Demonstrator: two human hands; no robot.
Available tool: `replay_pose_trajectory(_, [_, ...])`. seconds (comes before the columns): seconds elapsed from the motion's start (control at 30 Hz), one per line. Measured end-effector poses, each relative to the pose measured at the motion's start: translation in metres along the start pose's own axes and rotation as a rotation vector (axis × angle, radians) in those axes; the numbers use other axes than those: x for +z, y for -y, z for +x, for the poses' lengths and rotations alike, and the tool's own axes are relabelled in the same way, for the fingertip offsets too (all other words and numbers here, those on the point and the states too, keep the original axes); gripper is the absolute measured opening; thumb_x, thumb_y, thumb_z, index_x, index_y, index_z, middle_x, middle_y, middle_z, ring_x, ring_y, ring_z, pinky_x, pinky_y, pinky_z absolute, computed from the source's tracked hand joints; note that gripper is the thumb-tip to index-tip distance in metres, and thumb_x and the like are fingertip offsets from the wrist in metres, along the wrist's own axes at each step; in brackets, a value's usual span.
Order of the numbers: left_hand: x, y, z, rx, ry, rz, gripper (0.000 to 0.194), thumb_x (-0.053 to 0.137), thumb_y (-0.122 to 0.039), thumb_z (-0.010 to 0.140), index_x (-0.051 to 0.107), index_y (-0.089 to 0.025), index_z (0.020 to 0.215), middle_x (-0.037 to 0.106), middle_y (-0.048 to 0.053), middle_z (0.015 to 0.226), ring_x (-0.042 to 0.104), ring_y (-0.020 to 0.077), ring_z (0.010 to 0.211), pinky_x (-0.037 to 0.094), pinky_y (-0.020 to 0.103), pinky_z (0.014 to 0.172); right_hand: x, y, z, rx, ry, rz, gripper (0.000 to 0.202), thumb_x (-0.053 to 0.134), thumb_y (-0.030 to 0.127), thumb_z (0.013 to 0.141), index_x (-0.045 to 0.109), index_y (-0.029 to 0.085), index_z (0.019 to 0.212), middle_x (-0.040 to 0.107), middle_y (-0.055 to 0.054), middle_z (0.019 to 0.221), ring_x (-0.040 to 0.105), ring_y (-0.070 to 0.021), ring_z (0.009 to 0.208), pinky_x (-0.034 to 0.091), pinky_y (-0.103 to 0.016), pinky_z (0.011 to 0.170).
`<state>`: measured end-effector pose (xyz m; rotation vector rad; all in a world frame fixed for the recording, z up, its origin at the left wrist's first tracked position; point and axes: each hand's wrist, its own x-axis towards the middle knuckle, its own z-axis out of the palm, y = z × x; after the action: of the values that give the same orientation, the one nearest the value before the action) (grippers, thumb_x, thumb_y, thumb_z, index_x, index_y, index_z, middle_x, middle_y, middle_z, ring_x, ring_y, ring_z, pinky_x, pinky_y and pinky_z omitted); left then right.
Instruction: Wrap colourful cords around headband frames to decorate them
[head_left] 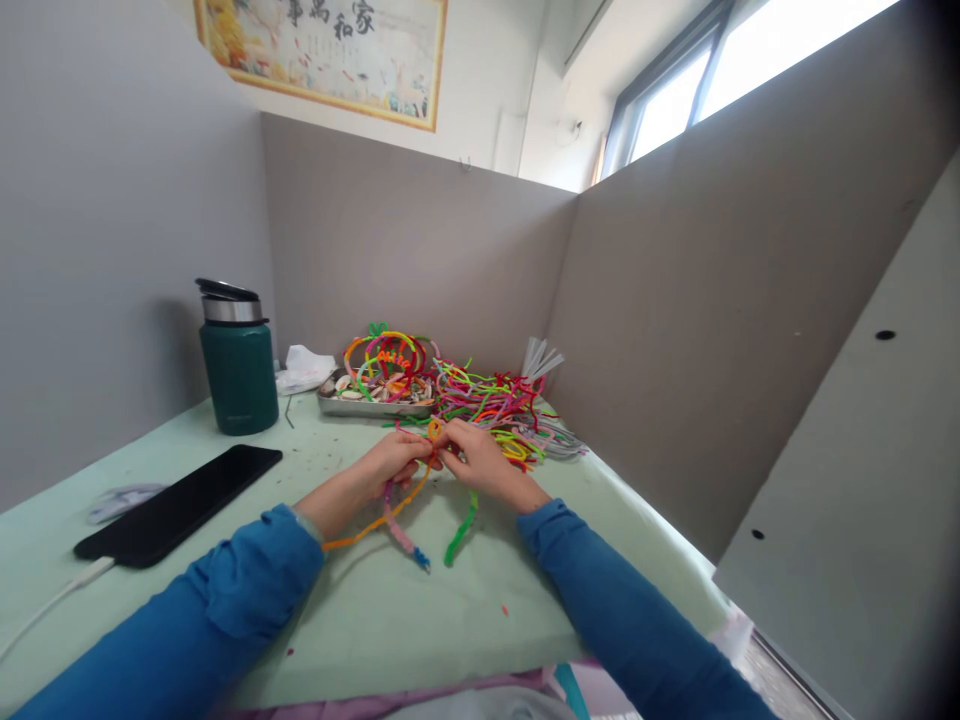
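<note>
2 hands pinch a fuzzy orange stem (357, 538) in front of the metal tray (375, 408).
The left hand (396, 462) and right hand (474, 456) each have a narrow grip, holding the stem near its small loop; a pink-and-purple length (399, 533) and a green length (462, 530) hang below them. On the desk (420, 630), a colorful pile of stems (495, 398) lies just right of the tray, 1 green bottle (240, 380) stands left of it, and 1 black phone (180, 505) lies in front, to its left.
</note>
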<state>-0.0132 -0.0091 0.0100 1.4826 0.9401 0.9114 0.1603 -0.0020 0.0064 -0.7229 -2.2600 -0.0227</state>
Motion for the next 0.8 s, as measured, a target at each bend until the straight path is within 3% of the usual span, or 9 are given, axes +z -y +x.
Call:
replay_pose_trajectory(0.2, [-0.003,-0.001,-0.001,-0.011,-0.020,0.046,0.033,0.060,-0.049,0.067,0.052,-0.017,0.061,0.025,-0.008,0.042,0.020,0.0052,0.036,0.021,0.024,0.038,-0.002,0.001,0.000,0.006,-0.015,0.005,0.009,0.048,0.012,0.079,0.055,0.016,0.082,0.053,-0.002,0.078,0.047,-0.0116,0.068,0.036,-0.023,0.065])
replay_pose_trajectory(0.47, [-0.001,-0.007,-0.005,0.025,0.003,0.065,0.029,0.065,-0.042,0.064,0.060,-0.015,0.073,0.030,-0.007,0.047,0.021,0.0045,0.039,0.015,0.024,0.039,-0.007,0.001,0.001,0.020,-0.058,-0.011,0.006,0.047,0.017,0.083,0.054,0.016,0.083,0.054,-0.003,0.081,0.048,-0.0122,0.070,0.036,-0.024,0.064])
replay_pose_trajectory(0.63, [-0.003,-0.006,-0.005,0.000,-0.036,0.034,0.023,0.065,-0.037,0.063,0.056,-0.016,0.069,0.030,-0.008,0.046,0.019,0.0043,0.040,0.018,0.023,0.039,-0.009,0.004,0.002,-0.118,-0.025,-0.068,0.009,0.047,0.019,0.084,0.055,0.017,0.087,0.055,-0.006,0.086,0.049,-0.0153,0.079,0.037,-0.027,0.071])
replay_pose_trajectory(0.8, [-0.007,0.000,0.003,0.028,-0.044,-0.001,0.015,0.058,-0.032,0.065,0.050,-0.018,0.065,0.030,-0.008,0.047,0.021,0.0049,0.038,0.021,0.023,0.038,-0.005,0.014,0.004,-0.294,0.072,-0.284,0.013,0.047,0.021,0.086,0.059,0.019,0.088,0.055,-0.007,0.090,0.045,-0.0172,0.087,0.032,-0.031,0.077])
